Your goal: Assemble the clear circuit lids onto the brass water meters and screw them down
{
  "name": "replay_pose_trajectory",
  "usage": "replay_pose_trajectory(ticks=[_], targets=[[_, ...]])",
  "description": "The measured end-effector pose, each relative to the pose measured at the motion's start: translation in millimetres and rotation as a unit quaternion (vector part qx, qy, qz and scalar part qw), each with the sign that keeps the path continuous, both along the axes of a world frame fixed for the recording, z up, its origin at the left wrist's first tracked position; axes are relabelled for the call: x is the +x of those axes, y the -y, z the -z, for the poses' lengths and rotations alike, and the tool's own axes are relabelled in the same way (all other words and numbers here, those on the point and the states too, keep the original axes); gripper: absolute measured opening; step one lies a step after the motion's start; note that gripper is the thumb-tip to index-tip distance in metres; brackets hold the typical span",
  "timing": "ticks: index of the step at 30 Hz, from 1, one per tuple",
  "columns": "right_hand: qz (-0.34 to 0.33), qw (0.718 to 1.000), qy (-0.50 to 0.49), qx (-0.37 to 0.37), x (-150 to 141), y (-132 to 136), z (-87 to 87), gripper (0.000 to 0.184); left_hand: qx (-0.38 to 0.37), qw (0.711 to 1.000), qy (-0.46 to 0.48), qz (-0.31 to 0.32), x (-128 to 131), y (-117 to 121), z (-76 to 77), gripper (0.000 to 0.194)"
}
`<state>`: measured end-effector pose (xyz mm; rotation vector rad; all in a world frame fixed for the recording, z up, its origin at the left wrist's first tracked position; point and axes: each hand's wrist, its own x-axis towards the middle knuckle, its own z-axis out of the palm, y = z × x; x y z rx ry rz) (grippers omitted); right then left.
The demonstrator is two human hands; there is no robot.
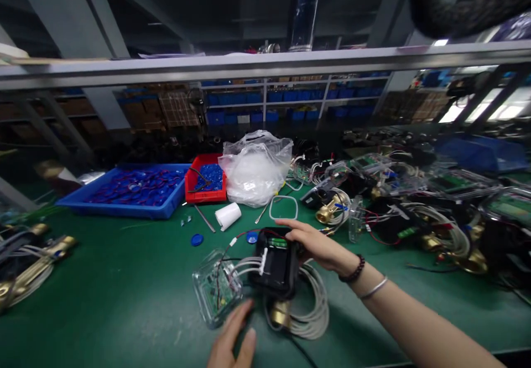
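Observation:
A black meter housing [274, 265] sits on the green bench [124, 285] in front of me, above a brass fitting [280, 312] and a coil of grey cable [317, 307]. My right hand [317, 244] grips the housing's top right edge, fingers curled over it. Red, black and white wires run from the housing to a clear plastic case with a circuit board [216, 288] lying to its left. My left hand [234, 341] rests low at the frame's bottom edge, fingers stretched out flat beside the clear case and holding nothing.
A blue tray [124, 193] of blue rings and a small red bin [206, 177] stand at the back left, next to a clear plastic bag [256, 169]. A white roll [228, 216], a grey gasket loop [284, 207] and blue caps lie nearby. Wired brass assemblies [415, 207] crowd the right side.

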<state>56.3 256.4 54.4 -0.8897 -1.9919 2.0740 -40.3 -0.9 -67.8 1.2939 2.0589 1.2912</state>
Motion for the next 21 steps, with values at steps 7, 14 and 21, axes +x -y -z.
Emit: replay_pose_trajectory(ticks=[7, 14, 21], targets=[[0.027, 0.987, -0.157, 0.016, 16.0, 57.0, 40.3, 0.077, 0.024, 0.992, 0.007, -0.122, -28.8, -38.3, -22.7, 0.055], [0.014, 0.951, 0.004, 0.309, 20.3, -31.6, 42.0, 0.045, 0.028, 0.981, -0.149, -0.121, 0.3, -42.7, -1.6, 0.057], [0.048, 0.835, 0.215, 0.505, -25.6, -76.7, 66.5, 0.026, -0.004, 0.976, -0.217, 0.001, 12.8, -32.7, -3.3, 0.061]])
